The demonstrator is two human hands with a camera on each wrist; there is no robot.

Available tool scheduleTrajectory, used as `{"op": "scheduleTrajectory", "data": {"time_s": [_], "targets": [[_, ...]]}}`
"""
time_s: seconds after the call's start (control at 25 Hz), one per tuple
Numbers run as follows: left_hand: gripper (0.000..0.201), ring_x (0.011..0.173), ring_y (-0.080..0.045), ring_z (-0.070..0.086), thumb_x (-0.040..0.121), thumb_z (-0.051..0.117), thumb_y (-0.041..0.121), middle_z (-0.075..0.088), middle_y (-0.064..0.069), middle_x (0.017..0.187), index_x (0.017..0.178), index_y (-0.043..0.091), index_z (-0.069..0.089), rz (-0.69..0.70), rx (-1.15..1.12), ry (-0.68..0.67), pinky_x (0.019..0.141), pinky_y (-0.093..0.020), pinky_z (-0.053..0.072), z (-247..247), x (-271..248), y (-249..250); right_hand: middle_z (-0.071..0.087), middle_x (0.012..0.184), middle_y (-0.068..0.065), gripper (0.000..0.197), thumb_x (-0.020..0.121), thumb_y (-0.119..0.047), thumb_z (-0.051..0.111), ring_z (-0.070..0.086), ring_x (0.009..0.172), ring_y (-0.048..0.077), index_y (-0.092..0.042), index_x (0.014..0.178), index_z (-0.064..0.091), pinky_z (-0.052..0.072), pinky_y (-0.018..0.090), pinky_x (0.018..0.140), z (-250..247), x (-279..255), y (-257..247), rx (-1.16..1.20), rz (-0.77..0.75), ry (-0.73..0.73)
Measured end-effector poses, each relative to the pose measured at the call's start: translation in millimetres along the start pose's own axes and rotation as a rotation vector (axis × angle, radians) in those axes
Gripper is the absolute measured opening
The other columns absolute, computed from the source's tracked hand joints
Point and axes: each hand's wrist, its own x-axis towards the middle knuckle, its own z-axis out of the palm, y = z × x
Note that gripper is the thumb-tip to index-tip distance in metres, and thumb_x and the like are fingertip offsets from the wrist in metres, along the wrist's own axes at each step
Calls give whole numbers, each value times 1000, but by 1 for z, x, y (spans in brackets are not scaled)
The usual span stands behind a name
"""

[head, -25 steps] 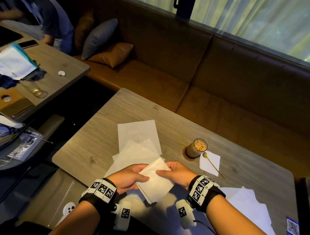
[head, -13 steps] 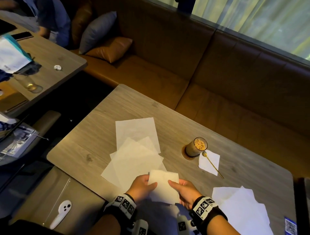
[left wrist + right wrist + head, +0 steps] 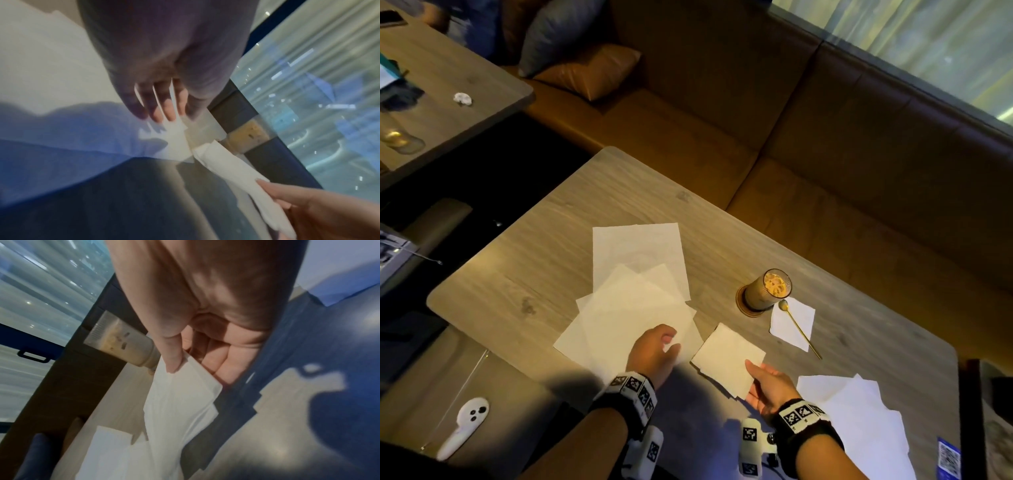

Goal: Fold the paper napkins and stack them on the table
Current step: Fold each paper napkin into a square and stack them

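Note:
A folded white napkin (image 3: 726, 358) hangs just above the wooden table (image 3: 517, 294). My right hand (image 3: 751, 369) pinches its near corner. In the right wrist view the thumb (image 3: 172, 356) presses the folded napkin (image 3: 180, 395) against the fingers. My left hand (image 3: 666, 344) lies on a loose pile of unfolded napkins (image 3: 633, 305) to the left. In the left wrist view its fingers (image 3: 164, 112) are nearly straight and touch the top sheet, and the folded napkin (image 3: 226, 167) shows to the right.
A glass of iced coffee (image 3: 767, 289) stands on a coaster beyond my right hand, next to a gold spoon (image 3: 796, 323) on a small napkin. More white sheets (image 3: 859, 414) lie at the near right. A white controller (image 3: 465, 425) rests on the seat at the left.
Both hands held the folded napkin before. My left hand has let go and moved left onto the loose pile. My right hand has carried the napkin right and lower.

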Motion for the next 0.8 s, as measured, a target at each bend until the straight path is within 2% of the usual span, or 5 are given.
{"op": "scheduleTrajectory", "data": {"time_s": [0.12, 0.4, 0.52, 0.68, 0.8], "targets": [[42, 120, -22, 52, 88, 71, 36, 59, 5, 131, 129, 29, 63, 74, 308, 216, 103, -41, 47, -19, -1, -31, 80, 87, 17, 16, 97, -9, 70, 74, 82, 31, -4, 111, 66, 64, 35, 57, -7, 16, 12, -35, 31, 33], [62, 139, -28, 35, 88, 67, 50, 40, -1, 153, 145, 32, 48, 7, 482, 271, 114, -45, 35, -46, 18, -46, 69, 77, 19, 42, 86, -21, 83, 65, 63, 32, 2, 117, 68, 54, 36, 53, -22, 42, 18, -277, 35, 166], [64, 143, -29, 30, 88, 68, 50, 34, -3, 158, 146, 31, 47, -25, 523, 271, 115, -46, 32, -55, 20, -46, 70, 71, 16, 27, 86, -21, 79, 66, 66, 32, 3, 85, 69, 58, 41, 66, -20, 21, 2, -578, -2, 271], [56, 136, -28, 38, 85, 73, 44, 43, -2, 148, 136, 30, 55, 18, 533, 289, 111, -46, 35, -57, 16, -55, 73, 66, 15, 19, 58, -20, 73, 66, 68, 32, -1, 54, 72, 59, 40, 66, -19, 1, -12, -960, -44, 265], [43, 122, -28, 48, 83, 78, 38, 54, -1, 131, 122, 29, 63, 37, 512, 326, 102, -45, 40, -56, 14, -58, 74, 83, 12, 22, 90, -19, 61, 67, 84, 32, -6, 84, 77, 53, 31, 77, -9, 3, -12, -1095, -233, 296]]}}
